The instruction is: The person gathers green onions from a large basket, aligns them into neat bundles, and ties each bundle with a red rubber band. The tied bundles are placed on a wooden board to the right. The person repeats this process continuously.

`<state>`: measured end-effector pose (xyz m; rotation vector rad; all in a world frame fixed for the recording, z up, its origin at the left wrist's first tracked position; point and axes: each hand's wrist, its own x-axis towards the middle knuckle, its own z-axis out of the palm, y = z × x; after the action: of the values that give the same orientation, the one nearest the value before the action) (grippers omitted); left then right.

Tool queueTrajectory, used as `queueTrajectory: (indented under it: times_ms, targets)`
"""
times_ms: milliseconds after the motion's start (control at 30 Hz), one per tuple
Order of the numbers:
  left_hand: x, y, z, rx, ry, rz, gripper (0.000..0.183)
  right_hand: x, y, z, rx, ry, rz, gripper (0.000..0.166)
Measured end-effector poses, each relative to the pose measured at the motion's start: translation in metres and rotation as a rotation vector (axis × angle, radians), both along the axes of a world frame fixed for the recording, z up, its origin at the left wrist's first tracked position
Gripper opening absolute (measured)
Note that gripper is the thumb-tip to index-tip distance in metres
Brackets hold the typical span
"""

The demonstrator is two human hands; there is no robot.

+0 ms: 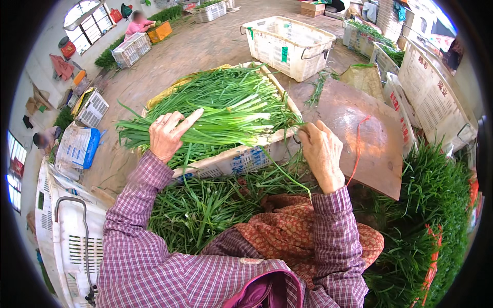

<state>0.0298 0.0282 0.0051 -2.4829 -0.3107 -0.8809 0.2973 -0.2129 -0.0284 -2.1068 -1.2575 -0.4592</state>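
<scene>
A bunch of long green leafy stalks with pale ends, like garlic chives [231, 122], lies across a crate heaped with more of the same [215, 88]. My left hand [167, 133] rests on the leafy part of the bunch, its index finger stretched out over the stalks; whether the thumb grips beneath is hidden. To the right of the pale ends, my right hand [321, 154] is bent with thumb and fingertips together, near the crate's right corner. A few thin green blades show at its fingertips. One loose leaf [287, 175] hangs between the crate and my right sleeve.
Loose leaves [204, 211] cover the floor before me. A flat board [358, 134] with red string lies right, beside heaped greens [431, 215]. A white plastic crate [289, 46] stands beyond; another [77, 231] is at left. Two people [138, 24] sit farther off.
</scene>
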Motion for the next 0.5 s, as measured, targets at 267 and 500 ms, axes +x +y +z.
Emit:
queueTrajectory:
  times_ms: [267, 500]
  targets:
    - [0.012, -0.017, 0.004, 0.004, 0.018, -0.093, 0.080, -0.036, 0.034, 0.005, 0.075, 0.235, 0.267, 0.020]
    - [0.013, -0.019, -0.001, -0.021, 0.057, -0.131, 0.076, -0.038, 0.034, -0.007, 0.084, 0.110, 0.268, 0.016]
